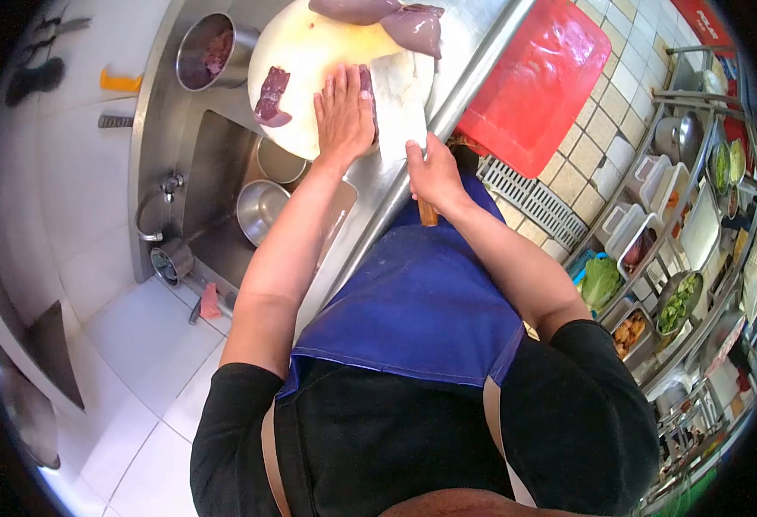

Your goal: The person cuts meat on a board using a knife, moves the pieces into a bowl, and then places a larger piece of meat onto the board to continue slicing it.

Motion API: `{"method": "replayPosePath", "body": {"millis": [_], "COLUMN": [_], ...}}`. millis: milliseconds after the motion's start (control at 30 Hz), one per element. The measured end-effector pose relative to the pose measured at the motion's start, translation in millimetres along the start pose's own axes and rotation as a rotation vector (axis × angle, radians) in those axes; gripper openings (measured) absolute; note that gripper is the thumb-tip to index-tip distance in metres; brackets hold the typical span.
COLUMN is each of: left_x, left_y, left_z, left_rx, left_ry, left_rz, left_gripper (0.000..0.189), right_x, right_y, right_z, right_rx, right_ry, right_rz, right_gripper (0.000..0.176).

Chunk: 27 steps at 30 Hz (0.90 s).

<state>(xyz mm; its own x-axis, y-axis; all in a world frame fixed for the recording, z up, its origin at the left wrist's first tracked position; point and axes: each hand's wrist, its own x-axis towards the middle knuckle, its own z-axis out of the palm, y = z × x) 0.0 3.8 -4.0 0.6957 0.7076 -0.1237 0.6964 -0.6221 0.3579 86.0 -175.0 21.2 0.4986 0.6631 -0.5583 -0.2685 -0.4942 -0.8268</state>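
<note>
My left hand (344,116) lies on the round cutting board (301,43) with its fingers stretched out, right against a strip of dark red meat that looks like liver (366,82). Part of the strip is hidden by the hand and the blade. In my right hand (437,177) is the wooden handle of a cleaver (398,95); its broad pale blade sits just right of the strip. Another dark red piece (272,96) rests at the board's left side. Larger smooth lobes of liver (415,28) lie at its far edge.
A steel pot (208,53) with red meat stands left of the board. Below is a sink (215,164) holding a steel bowl (260,209). To the right are a red plastic lid or tray (538,82) and a rack with containers of vegetables (601,283).
</note>
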Motion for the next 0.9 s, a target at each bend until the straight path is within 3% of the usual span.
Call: {"method": "replayPosePath", "body": {"millis": [900], "left_x": [2], "left_y": [8], "left_z": [-9], "left_rx": [-0.021], "left_ry": [-0.082], "left_rz": [-0.071], "left_gripper": [0.068], "right_x": [5], "right_y": [-5], "right_z": [4], "right_rx": [-0.084], "right_ry": [-0.049], "right_rz": [-0.036], "right_gripper": [0.031]}}
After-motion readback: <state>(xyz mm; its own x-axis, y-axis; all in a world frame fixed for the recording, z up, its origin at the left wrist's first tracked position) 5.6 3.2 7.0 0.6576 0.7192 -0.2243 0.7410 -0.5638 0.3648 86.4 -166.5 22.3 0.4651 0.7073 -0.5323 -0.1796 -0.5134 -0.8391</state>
